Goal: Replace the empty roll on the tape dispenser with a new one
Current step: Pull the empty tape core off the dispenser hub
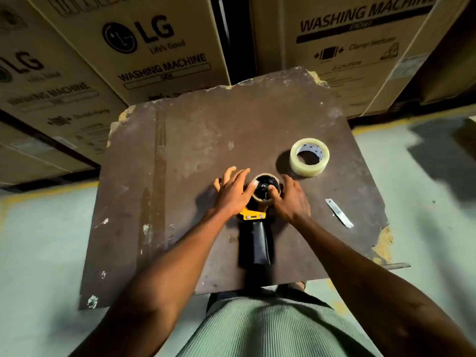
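Observation:
A tape dispenser [253, 238] with a black handle and a yellow bracket lies flat on the brown board [180, 176], handle toward me. Its brown empty roll [265, 199] sits on the black hub at the far end. My left hand [233, 193] rests at the roll's left side, thumb on the rim and fingers spread over the board. My right hand [291, 198] is at its right side, thumb pressed onto the rim. A new clear tape roll [309, 157] lies flat on the board, beyond and to the right of my right hand.
A loose metal cutter blade [339, 213] lies on the board right of my right hand. The board has chipped corners and edges. Large cardboard washing machine boxes [144, 47] stand close behind it. Pale green floor [38, 240] shows on both sides.

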The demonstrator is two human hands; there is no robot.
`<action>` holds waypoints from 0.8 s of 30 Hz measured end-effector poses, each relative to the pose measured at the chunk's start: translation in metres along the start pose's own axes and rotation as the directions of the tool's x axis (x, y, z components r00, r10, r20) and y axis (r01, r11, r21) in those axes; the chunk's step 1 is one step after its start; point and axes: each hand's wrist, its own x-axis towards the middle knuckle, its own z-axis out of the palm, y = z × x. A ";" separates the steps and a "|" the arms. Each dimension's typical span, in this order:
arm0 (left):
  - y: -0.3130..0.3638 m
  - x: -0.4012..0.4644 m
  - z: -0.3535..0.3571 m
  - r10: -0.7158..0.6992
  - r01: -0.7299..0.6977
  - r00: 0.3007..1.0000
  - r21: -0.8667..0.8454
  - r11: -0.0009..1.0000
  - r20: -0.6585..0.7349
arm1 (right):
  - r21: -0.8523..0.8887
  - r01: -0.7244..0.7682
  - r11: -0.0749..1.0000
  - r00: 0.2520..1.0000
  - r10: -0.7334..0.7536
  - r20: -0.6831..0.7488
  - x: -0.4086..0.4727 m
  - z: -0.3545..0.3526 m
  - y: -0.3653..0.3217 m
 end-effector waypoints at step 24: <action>-0.017 0.092 0.002 0.070 -0.003 0.840 -0.123 0.992 0.538 | 0.280 -0.193 0.940 0.972 0.223 -0.078 0.017 0.019 -0.002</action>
